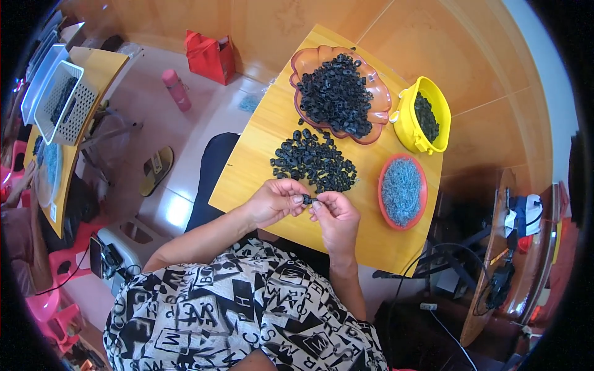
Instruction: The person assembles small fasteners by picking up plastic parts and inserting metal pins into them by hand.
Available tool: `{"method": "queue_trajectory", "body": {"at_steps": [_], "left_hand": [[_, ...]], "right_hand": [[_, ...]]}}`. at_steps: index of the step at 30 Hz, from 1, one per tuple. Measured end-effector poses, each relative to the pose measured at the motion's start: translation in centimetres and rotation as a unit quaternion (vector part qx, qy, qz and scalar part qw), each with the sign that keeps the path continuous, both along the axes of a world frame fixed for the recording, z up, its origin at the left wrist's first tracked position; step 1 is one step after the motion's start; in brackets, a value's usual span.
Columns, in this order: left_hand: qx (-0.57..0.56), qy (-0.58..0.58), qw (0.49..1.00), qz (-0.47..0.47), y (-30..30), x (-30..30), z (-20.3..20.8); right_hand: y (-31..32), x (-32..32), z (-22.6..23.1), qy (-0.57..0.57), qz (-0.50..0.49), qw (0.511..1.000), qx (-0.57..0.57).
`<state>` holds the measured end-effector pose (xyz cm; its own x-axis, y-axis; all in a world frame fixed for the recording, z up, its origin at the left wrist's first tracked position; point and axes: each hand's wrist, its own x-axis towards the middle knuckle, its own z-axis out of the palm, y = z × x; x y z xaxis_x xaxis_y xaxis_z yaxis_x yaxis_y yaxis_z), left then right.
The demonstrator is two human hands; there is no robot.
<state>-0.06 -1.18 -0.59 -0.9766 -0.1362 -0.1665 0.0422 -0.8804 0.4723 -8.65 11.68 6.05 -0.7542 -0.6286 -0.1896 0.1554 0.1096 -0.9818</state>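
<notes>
I see a small black part pinched by the thumb and fingers of both the left hand and the right hand. It sits just off the near edge of a loose pile of black parts, over the wooden table. Its long axis seems to run left to right between the fingertips; I can't tell which end is the front. Beyond, an orange scalloped bowl holds heaped black parts, a yellow bucket holds dark pieces, and a red basin holds fine blue-grey bits.
</notes>
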Motion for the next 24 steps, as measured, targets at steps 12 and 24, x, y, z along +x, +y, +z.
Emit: {"method": "queue_trajectory", "body": {"at_steps": [12,24], "left_hand": [[-0.158,-0.049,0.985,0.042,0.8,-0.3,-0.7],[-0.218,-0.054,0.972,0.072,1.3,0.0,-0.5]], "right_hand": [[-0.1,-1.5,-0.3,0.015,0.086,0.993,0.078],[0.0,-2.7,0.6,-0.088,0.119,0.987,0.056]]}}
